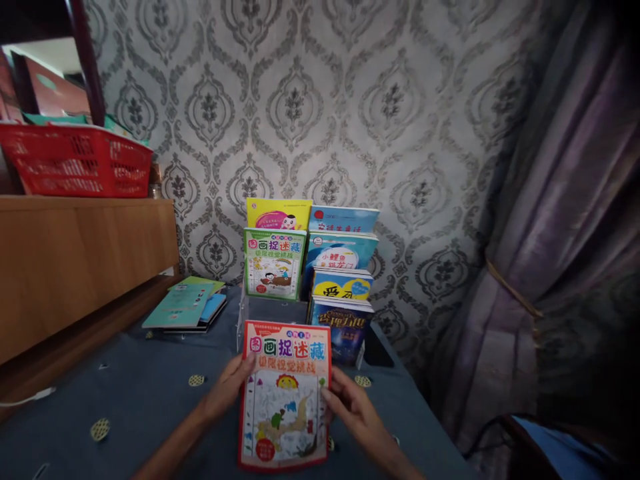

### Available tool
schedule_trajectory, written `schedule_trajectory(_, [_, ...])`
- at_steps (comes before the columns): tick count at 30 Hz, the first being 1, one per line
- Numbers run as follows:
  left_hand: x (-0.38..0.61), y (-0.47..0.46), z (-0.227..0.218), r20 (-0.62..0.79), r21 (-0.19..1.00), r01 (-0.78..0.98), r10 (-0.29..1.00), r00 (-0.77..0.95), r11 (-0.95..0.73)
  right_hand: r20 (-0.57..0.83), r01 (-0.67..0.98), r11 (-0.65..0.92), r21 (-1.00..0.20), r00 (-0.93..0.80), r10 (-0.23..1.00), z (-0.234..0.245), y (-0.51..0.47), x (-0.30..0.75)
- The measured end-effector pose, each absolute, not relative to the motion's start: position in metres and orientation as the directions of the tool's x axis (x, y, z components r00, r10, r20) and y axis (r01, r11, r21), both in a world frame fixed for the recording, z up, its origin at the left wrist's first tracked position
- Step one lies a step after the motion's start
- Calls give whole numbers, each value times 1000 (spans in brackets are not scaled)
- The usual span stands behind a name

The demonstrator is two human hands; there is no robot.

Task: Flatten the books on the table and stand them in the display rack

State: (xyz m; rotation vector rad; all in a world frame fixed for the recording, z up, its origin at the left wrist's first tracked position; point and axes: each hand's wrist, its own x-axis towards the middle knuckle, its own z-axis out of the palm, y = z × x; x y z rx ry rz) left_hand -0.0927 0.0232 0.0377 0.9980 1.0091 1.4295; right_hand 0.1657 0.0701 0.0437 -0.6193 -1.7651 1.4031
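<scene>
Between my two hands is a red-bordered children's picture book [286,417], its cover facing me and tilted up. My left hand [233,377] grips its left edge near the top, thumb on the cover. On the right edge, my right hand [353,403] holds it with the thumb in front and fingers behind. Just beyond stands a tiered rack of upright books: a green picture book [275,267] and a yellow book [280,212] on the left, and a dark blue book [341,330], a yellow-and-blue book [345,285] and light blue books [345,250] on the right.
A pile of books [180,307] lies left of the rack on the dark blue cloth [150,400]. Further left, a wooden cabinet [85,260] bears a red basket [80,160]. A white cable [30,399] lies at the left edge; a purple curtain [545,267] hangs at right.
</scene>
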Motion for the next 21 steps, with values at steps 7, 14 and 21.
schedule_trajectory(7, [-140, 14, 99, 71, 964, 230, 964, 256, -133, 311, -34, 380, -924, -643, 700, 67, 83, 152])
schedule_trajectory(14, [-173, 85, 189, 538, 738, 389, 828, 155, -552, 601, 50, 752, -657, -568, 563, 165, 139, 118])
schedule_trajectory(21, [-181, 142, 237, 771, 497, 548, 632, 76, -673, 794, 57, 897, -437, -445, 415, 232, 189, 97])
